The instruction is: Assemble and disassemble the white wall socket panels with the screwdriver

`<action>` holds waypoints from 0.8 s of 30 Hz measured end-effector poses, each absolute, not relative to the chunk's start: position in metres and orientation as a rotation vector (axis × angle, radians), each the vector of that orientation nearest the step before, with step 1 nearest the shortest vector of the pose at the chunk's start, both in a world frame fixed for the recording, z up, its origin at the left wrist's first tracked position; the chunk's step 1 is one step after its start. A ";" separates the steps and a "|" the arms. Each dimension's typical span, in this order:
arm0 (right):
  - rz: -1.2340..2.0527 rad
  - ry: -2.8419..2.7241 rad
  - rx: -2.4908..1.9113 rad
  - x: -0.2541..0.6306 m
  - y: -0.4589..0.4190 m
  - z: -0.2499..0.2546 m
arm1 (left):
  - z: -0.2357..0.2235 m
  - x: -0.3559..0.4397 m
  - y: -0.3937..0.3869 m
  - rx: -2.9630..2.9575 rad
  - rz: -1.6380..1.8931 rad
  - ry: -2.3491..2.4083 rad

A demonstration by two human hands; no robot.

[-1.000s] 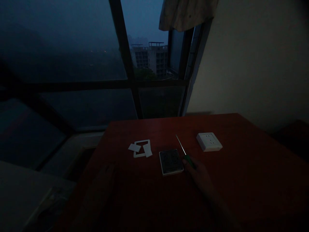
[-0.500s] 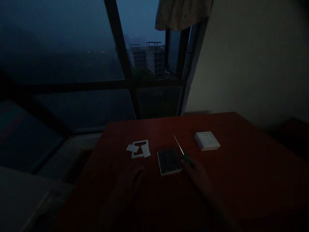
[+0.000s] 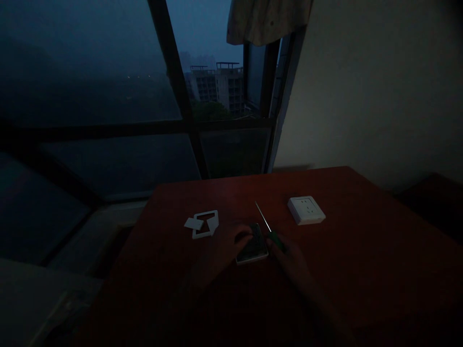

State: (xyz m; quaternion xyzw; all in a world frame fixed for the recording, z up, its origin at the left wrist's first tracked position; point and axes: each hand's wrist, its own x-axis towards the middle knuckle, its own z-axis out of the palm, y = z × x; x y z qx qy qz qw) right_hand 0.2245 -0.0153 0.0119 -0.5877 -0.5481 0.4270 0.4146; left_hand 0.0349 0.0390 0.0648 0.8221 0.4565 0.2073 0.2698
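My right hand (image 3: 291,258) is closed round the green handle of a screwdriver (image 3: 264,218), its metal shaft pointing up and to the left, away from me. My left hand (image 3: 226,246) reaches over a square, white-rimmed box with a dark inside (image 3: 261,248) and covers its left part. The thumb and fingertips come together above the box in a pinch. Whatever may be between them is too small and dark to make out. Just beyond the left hand lies a white square frame (image 3: 206,213), with a small white plate (image 3: 193,223) across its left side and another white piece on its right.
A white wall socket on a box (image 3: 307,210) sits on the right of the red-brown table (image 3: 325,180). Windows (image 3: 119,164) stand behind and to the left, and a pale wall (image 3: 361,96) rises at the right. The room is very dim.
My left hand has moved right and forward, from beside the box to over it, and its fingers have come together. My right hand still holds the screwdriver. The view has shifted slightly.
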 end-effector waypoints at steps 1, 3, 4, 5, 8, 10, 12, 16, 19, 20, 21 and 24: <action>1.075 -1.377 -1.469 0.224 -0.015 0.013 | 0.064 0.036 0.040 2.222 0.557 1.217; 1.067 -1.379 -1.449 0.224 -0.015 0.014 | 0.063 0.038 0.043 2.261 0.560 1.181; 1.060 -1.383 -1.441 0.224 -0.015 0.014 | 0.062 0.040 0.044 2.290 0.566 1.159; 1.056 -1.385 -1.438 0.224 -0.015 0.013 | 0.063 0.041 0.045 2.320 0.573 1.134; 1.051 -1.374 -1.453 0.224 -0.015 0.010 | 0.064 0.045 0.048 2.376 0.601 1.062; 1.053 -1.378 -1.463 0.225 -0.014 0.009 | 0.064 0.048 0.049 2.382 0.607 1.034; 1.054 -1.389 -1.462 0.224 -0.014 0.009 | 0.063 0.051 0.050 2.377 0.600 1.033; 1.055 -1.394 -1.448 0.224 -0.014 0.012 | 0.059 0.054 0.049 2.374 0.600 1.048; 1.070 -1.378 -1.455 0.223 -0.015 0.013 | 0.059 0.053 0.047 2.396 0.614 1.057; 1.072 -1.373 -1.460 0.223 -0.015 0.014 | 0.059 0.053 0.046 2.403 0.615 1.055; 1.069 -1.373 -1.462 0.223 -0.015 0.013 | 0.059 0.052 0.046 2.409 0.614 1.051; 1.057 -1.382 -1.456 0.224 -0.015 0.012 | 0.059 0.052 0.045 2.425 0.582 1.051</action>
